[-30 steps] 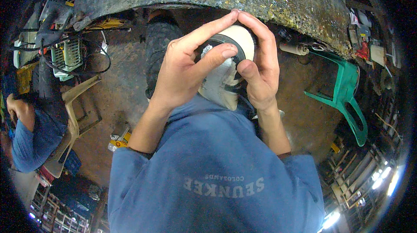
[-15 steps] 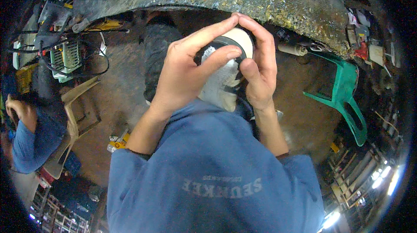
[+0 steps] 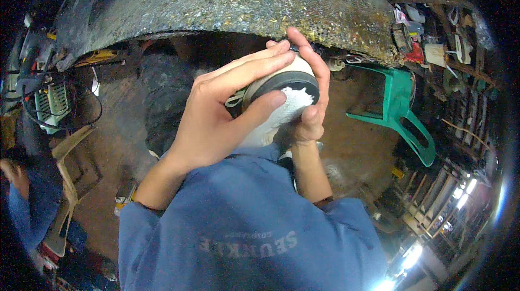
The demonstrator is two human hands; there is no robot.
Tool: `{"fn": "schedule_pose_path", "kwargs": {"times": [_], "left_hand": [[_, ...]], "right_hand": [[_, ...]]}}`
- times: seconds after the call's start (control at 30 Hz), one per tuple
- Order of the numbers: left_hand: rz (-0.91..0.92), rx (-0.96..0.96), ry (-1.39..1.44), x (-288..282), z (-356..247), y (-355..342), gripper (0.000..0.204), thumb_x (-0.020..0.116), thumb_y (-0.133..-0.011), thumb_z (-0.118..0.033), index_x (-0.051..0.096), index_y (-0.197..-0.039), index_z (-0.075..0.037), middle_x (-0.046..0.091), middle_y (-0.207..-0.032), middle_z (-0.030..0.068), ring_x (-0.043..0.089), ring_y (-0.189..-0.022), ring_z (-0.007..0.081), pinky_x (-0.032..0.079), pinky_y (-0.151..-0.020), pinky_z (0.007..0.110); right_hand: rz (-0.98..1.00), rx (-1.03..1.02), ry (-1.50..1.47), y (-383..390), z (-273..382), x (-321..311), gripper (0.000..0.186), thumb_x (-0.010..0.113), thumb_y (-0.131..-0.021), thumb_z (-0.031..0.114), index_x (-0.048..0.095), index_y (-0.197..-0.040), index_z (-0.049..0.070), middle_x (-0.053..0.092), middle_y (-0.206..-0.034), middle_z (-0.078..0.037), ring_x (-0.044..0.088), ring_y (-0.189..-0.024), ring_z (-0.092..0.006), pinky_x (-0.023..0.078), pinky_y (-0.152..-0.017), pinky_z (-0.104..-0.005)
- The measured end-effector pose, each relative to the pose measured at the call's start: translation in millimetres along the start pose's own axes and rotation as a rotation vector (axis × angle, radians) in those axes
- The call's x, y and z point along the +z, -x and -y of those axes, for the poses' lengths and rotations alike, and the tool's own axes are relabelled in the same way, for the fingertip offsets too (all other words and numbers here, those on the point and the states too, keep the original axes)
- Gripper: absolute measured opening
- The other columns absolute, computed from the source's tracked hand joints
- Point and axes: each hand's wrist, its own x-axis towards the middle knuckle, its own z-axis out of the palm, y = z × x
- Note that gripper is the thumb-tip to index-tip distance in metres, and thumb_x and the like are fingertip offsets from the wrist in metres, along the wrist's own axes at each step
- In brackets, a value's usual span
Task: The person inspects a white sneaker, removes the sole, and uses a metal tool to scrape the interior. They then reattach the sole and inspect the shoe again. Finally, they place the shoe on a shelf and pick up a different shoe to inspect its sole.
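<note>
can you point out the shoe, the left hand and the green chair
shoe (image 3: 293, 104): head view, on the white area of its underside
left hand (image 3: 210, 113): head view, on the back of the hand
green chair (image 3: 397, 109): head view, on the middle of its frame

The left hand (image 3: 208, 112) is covering the shoe's (image 3: 292, 108) left side, and the shoe is hiding much of the right hand (image 3: 311, 127). The bench (image 3: 216, 9) is running off the top edge, the shirt (image 3: 254, 215) off the bottom. A co-worker's sleeve (image 3: 35, 201) is looking blurred beside the dark left rim. Small items (image 3: 416, 39) at upper right are appearing too tiny to identify.
</note>
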Motion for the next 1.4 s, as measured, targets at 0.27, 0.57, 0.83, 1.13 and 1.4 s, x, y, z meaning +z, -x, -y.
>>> {"fn": "schedule_pose_path", "kwargs": {"times": [0.27, 0.57, 0.83, 1.13, 1.4], "left_hand": [[-0.021, 0.048, -0.047, -2.5, -7.2, 2.1, 0.047, 0.081, -0.087, -0.004, 0.072, -0.133, -0.003, 0.070, -0.138, 0.0188, 0.064, -0.134, 0.0312, 0.048, -0.114, 0.040], [-0.048, 0.032, -0.073, 7.8, 3.0, 6.9, 0.046, 0.084, -0.085, -0.005, 0.075, -0.130, -0.004, 0.072, -0.135, 0.0184, 0.066, -0.132, 0.0312, 0.051, -0.111, 0.040], [-0.008, 0.000, -0.067, 8.1, 3.8, 10.5, 0.046, 0.082, -0.087, -0.010, 0.074, -0.132, -0.006, 0.068, -0.142, 0.0172, 0.064, -0.134, 0.0295, 0.048, -0.113, 0.039], [-0.053, -0.011, -0.044, 10.5, -12.6, 16.6, 0.044, 0.089, -0.079, -0.009, 0.079, -0.121, -0.007, 0.070, -0.138, 0.0177, 0.068, -0.128, 0.0319, 0.054, -0.108, 0.040], [-0.082, 0.008, 0.061, 17.7, -10.7, 26.2, 0.036, 0.091, -0.074, -0.007, 0.083, -0.109, -0.009, 0.070, -0.137, 0.0186, 0.070, -0.124, 0.0332, 0.055, -0.106, 0.042]], "right_hand": [[0.030, -0.013, -0.036, -10.5, 8.1, 7.4, 0.090, 0.059, -0.095, 0.074, 0.048, -0.149, 0.003, 0.039, -0.159, -0.034, 0.055, -0.136, -0.0474, 0.045, -0.114, -0.0598], [0.068, -0.058, 0.228, -10.8, 19.2, -2.5, 0.077, 0.047, -0.104, 0.068, 0.063, -0.135, -0.001, 0.053, -0.150, -0.031, 0.060, -0.132, -0.0413, 0.046, -0.113, -0.0520], [0.045, -0.073, 0.138, -6.9, 17.3, -1.8, 0.071, 0.049, -0.106, 0.063, 0.069, -0.132, 0.001, 0.058, -0.147, -0.029, 0.062, -0.130, -0.0379, 0.047, -0.112, -0.0487], [0.083, -0.117, 0.047, -1.9, 22.4, -2.4, 0.071, 0.049, -0.105, 0.065, 0.070, -0.132, 0.003, 0.055, -0.148, -0.031, 0.059, -0.132, -0.0437, 0.047, -0.111, -0.0541], [0.113, -0.159, -0.147, 3.3, 20.7, -3.4, 0.056, 0.057, -0.102, 0.061, 0.075, -0.124, 0.013, 0.052, -0.149, -0.036, 0.057, -0.132, -0.0485, 0.050, -0.107, -0.0570]]}}
